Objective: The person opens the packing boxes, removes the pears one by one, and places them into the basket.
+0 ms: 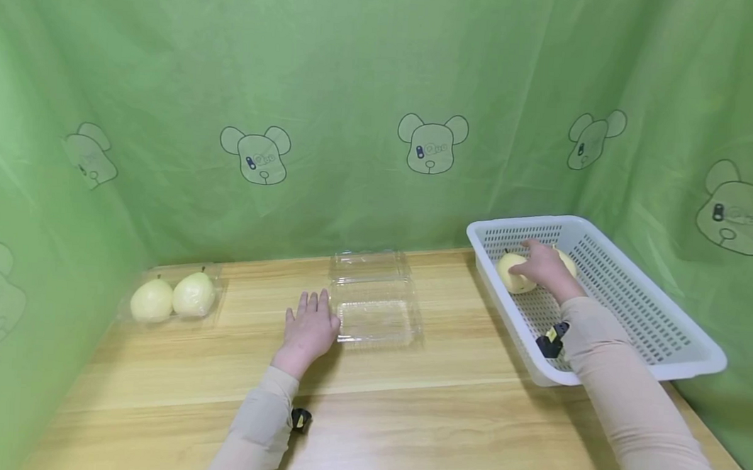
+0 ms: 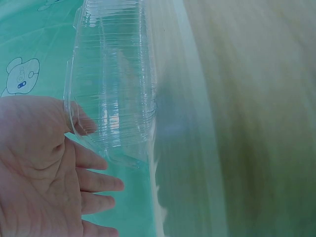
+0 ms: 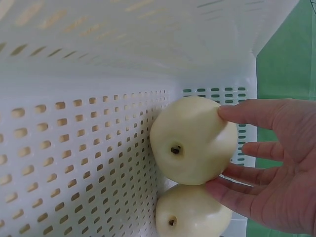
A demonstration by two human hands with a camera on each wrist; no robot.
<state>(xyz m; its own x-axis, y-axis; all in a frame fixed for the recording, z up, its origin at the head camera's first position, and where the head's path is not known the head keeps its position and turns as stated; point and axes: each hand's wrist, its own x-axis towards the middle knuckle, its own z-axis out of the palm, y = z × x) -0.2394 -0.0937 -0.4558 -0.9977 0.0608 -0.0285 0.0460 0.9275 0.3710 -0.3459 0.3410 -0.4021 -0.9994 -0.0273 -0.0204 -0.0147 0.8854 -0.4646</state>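
Observation:
My right hand (image 1: 549,269) reaches into a white perforated basket (image 1: 684,336), its fingers spread about a pale yellow pear (image 3: 192,140). In the right wrist view the thumb touches that pear's side, and a finger lies where it meets a second pear (image 3: 192,215). Both stems show there. My left hand (image 1: 312,329) is at the left side of an unfolded clear plastic clamshell box (image 1: 375,320). Its fingers are extended, and in the left wrist view the thumb (image 2: 84,121) overlaps the box's near end; whether it presses there is unclear.
At the left of the wooden table (image 1: 354,418), two pears (image 1: 171,297) sit in another clear plastic box (image 1: 218,301). A green curtain (image 1: 344,120) with bear-head prints encloses the back and sides. The basket fills the table's right side.

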